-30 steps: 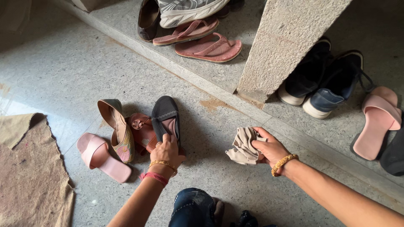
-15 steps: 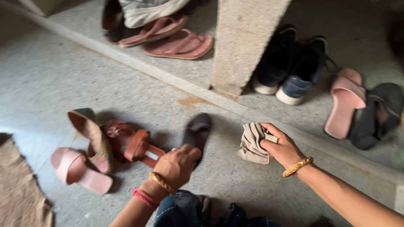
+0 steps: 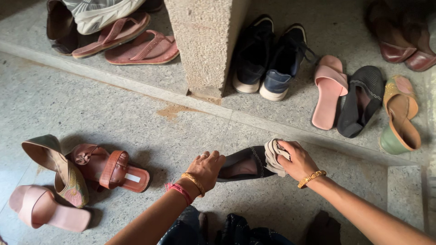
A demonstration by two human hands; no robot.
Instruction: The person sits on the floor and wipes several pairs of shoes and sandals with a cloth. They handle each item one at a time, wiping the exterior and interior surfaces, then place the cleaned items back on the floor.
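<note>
Gripping the black slip-on shoe [image 3: 245,163] by its heel on the floor, left hand [image 3: 206,168] steadies it; right hand [image 3: 297,159] presses a bunched beige cloth [image 3: 272,156] on the toe. Risk: hard rubbing w/ a loose heel grip could skid the shoe toward the step edge [image 3: 272,124].

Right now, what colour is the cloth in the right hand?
Beige cloth, pressed on the black shoe; head view.

Shoe [image 3: 243,164] lies between both hands, cloth [image 3: 273,156] apparently on its toe.
</note>
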